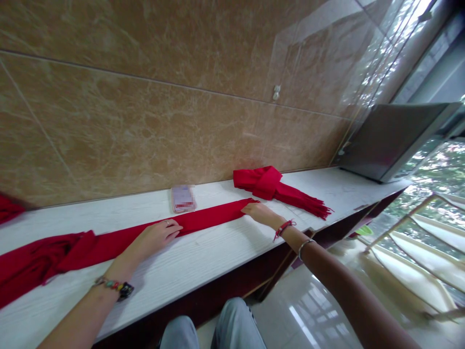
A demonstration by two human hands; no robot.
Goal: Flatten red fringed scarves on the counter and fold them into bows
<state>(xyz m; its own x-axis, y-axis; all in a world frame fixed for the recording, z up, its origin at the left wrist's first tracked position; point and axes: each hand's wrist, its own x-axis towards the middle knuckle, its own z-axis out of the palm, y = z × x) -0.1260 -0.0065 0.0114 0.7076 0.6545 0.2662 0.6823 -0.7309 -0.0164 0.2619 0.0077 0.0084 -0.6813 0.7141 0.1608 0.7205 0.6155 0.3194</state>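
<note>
A long red scarf (214,216) lies stretched along the white counter, narrow and folded lengthwise on the right, bunched and wrinkled at the far left. My left hand (154,238) rests palm-down on its middle stretch, fingers loosely extended, a ring on one of them. At the scarf's right end my right hand (256,213) pinches the edge near its short fringe. Just beyond that hand, against the wall, sits a second red scarf (263,182), looped into a knot with its fringed tail pointing right.
Behind the scarf stands a small pale packet (183,198), partly blurred. More red fabric (9,208) shows at the left edge. The white counter (203,257) runs along a brown tiled wall (145,131). A grey metal appliance (395,138) and a cream rack (410,252) are at right.
</note>
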